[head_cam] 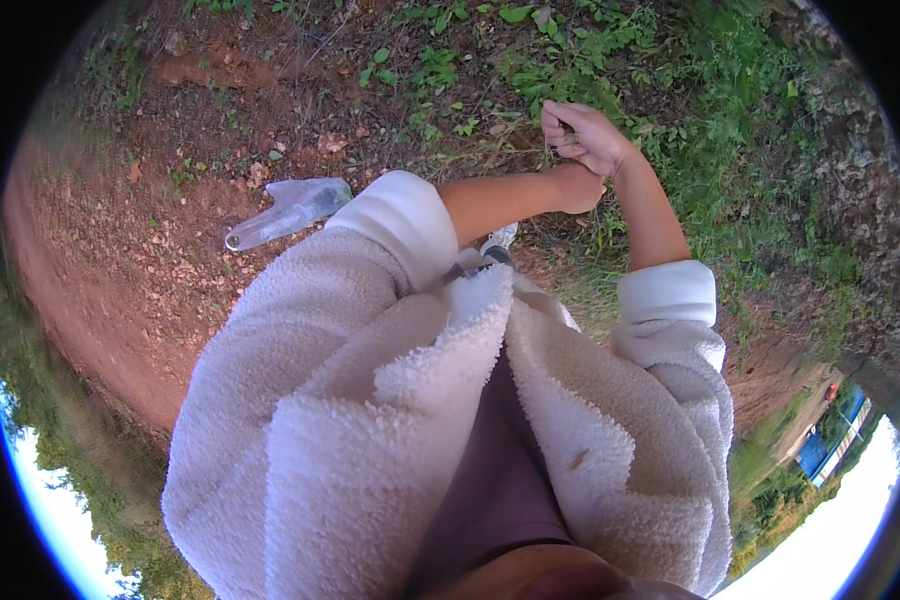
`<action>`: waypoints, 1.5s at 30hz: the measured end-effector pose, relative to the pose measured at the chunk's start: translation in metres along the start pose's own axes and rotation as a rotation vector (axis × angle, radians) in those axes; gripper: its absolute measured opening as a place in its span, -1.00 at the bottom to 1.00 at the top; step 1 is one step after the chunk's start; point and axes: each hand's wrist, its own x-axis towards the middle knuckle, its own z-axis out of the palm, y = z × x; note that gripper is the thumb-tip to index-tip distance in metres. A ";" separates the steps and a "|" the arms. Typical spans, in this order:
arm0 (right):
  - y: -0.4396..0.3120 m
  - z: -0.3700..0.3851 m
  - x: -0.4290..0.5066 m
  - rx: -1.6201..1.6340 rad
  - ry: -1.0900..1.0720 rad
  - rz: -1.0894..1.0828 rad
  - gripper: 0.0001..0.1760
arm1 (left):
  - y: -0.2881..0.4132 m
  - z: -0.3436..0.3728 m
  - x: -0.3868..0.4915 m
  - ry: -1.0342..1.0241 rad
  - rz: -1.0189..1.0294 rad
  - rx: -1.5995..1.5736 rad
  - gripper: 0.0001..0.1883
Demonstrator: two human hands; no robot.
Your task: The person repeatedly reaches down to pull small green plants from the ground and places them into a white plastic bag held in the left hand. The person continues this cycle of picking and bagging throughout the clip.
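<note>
In the head view both my hands meet over low green plants (570, 67). My right hand (589, 139) is on top with its fingers curled, and a small dark bit, perhaps plant matter, shows between them. Just below it and touching it is my left hand (581, 187), bent at the wrist; its fingers are largely hidden. What it holds, if anything, cannot be seen. Thin stems and dry grass (495, 154) lie beside the hands.
A clear plastic bag (292, 212) with something dark inside lies on reddish, stony soil (187, 247) to the left. A shoe partly wrapped in something shiny (501, 238) shows below my hands. Rough rocky ground (862, 150) rises at right; a blue structure (832, 442) stands far off.
</note>
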 end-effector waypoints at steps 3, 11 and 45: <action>0.012 0.006 -0.027 0.273 -0.093 -0.215 -0.70 | -0.028 -0.039 -0.031 0.072 -0.162 -0.771 -0.77; 0.047 0.035 -0.032 0.422 0.036 -0.253 -0.71 | -0.031 -0.085 -0.049 0.141 -0.141 -1.674 -0.70; 0.020 0.017 -0.051 0.188 0.180 -0.336 -0.73 | -0.054 -0.070 -0.051 0.313 -0.025 -0.832 -0.76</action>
